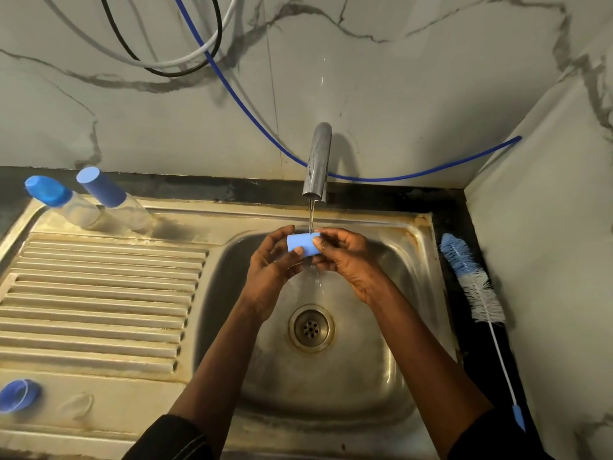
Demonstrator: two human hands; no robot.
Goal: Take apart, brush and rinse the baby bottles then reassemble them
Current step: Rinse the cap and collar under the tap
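Two arms of one person, viewed from above. Left hand (272, 260) and right hand (345, 260): bare, with short nails showing on the thumbs. Forearms (225, 353): uncovered from the wrists up to the sleeves. Left sleeve (172, 439): black matte fabric, gathered in soft folds with a rounded cuff edge, at the near edge of the sink (298, 436). Right sleeve (491, 436): the same black fabric, seen only in part at the sink's near right corner.

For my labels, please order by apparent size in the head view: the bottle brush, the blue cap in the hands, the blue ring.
1. The bottle brush, clearly largest.
2-3. The blue cap and the blue ring look alike; the cap is partly hidden, so unranked.
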